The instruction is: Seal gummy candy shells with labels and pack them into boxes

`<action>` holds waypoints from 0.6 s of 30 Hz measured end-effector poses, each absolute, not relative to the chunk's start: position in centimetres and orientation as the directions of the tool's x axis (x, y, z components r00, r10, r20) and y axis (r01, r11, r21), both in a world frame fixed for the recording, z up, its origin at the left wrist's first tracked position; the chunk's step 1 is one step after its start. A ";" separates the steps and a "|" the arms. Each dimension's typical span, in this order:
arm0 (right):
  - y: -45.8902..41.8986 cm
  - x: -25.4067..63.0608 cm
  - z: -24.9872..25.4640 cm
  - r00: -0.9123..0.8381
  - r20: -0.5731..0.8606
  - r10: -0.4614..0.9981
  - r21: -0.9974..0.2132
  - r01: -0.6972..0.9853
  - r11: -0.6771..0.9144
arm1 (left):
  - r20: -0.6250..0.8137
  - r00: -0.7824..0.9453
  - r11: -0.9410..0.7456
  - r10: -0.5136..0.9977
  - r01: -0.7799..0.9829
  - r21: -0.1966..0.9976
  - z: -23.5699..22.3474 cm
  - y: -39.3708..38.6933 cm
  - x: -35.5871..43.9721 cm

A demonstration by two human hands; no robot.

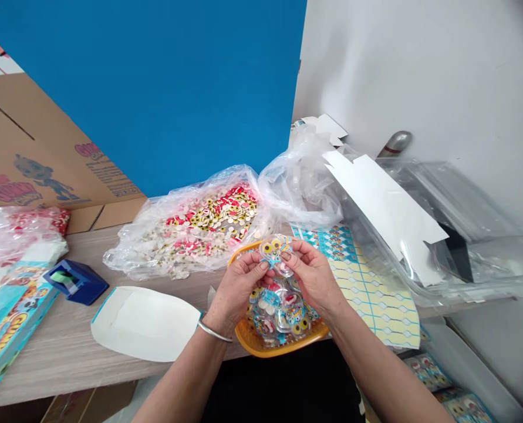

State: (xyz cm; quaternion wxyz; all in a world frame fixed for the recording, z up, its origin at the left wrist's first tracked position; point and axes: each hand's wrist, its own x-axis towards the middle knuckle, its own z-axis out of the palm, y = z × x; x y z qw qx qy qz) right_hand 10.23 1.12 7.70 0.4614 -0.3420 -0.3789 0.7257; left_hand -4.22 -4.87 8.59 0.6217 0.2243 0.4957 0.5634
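My left hand (243, 282) and my right hand (313, 275) pinch a small clear plastic pack (270, 247) between their thumbs and fingers. Yellow eye-shaped pieces show inside the pack, and a blue printed label lies across it near my right thumb. Directly below, an orange basket (270, 352) holds several similar filled packs (283, 314) with blue labels, eye pieces and red-and-white pieces. Right of my right hand lies a sheet of stickers (371, 294), its yellowish backing partly bare and blue labels at its far end.
Behind the basket, an open plastic bag (199, 220) spills small red, white and yellow pieces. A white card (147, 323) and a blue tape dispenser (76, 282) lie left. A clear plastic bin (402, 282) with white cardboard stands right. A carton (45, 141) is far left.
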 end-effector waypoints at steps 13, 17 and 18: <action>0.2 9.9 7.3 -0.424 -0.212 0.880 -0.824 -0.407 -0.394 | -0.336 -0.037 0.274 0.941 -0.496 0.824 7.9 -4.4 -5.1; 0.2 9.8 7.0 -0.420 -0.166 0.892 -0.866 -0.371 -0.336 | -0.311 -0.037 0.255 0.950 -0.487 0.836 8.1 -4.3 -5.4; 0.1 9.8 7.0 -0.409 -0.147 0.901 -0.878 -0.365 -0.310 | -0.302 -0.048 0.240 0.952 -0.496 0.834 8.2 -4.3 -5.3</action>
